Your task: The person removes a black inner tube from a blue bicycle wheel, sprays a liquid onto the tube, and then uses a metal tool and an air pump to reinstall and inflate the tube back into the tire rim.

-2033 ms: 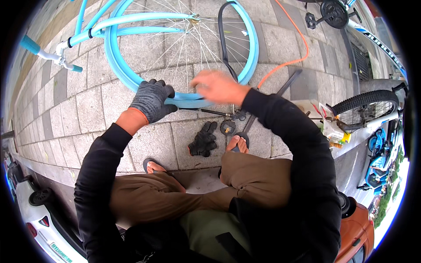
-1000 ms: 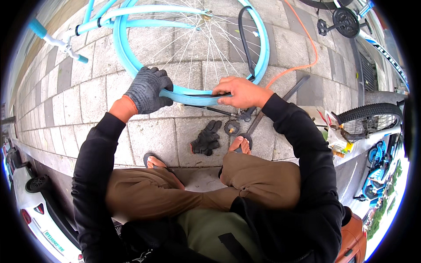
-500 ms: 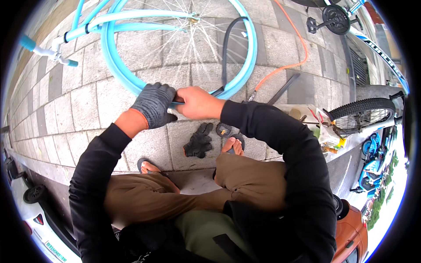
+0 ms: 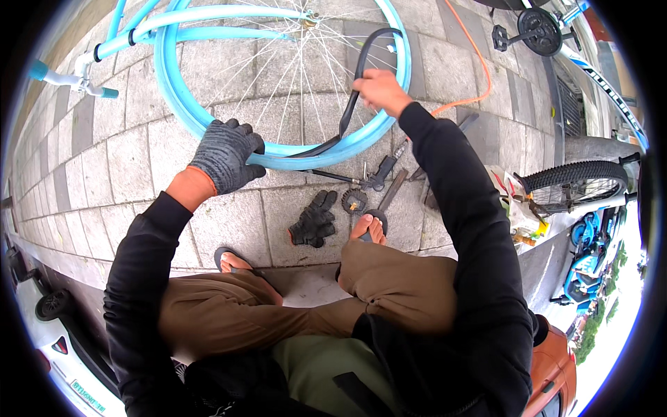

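My left hand (image 4: pixel 226 153), in a grey knit glove, is closed on the lower-left part of a light-blue bicycle tire (image 4: pixel 174 83) on a spoked wheel. Bare, my right hand (image 4: pixel 381 92) is closed around the black inner tube (image 4: pixel 345 118), raised over the spokes inside the wheel's right side. The tube runs down into the tire's lower section. A spare dark glove (image 4: pixel 313 221) lies below the wheel, beside a round toothed dark piece (image 4: pixel 353 201), an inflator head (image 4: pixel 381 174) and a flat bar (image 4: pixel 392 189).
A light-blue bicycle frame (image 4: pixel 208 17) extends upper left, and an orange hose (image 4: pixel 483 76) crosses the pavement. At right are bicycle parts (image 4: pixel 542 31), a knobby tire (image 4: pixel 570 170) and a bag of items (image 4: pixel 517 201). Parked cars (image 4: pixel 59 333) and blue two-wheelers (image 4: pixel 583 264) line the street edge.
My right hand has moved from beside my left hand up and rightward, now gripping the tube and lifting it over the spokes. My left hand has shifted slightly left and up.
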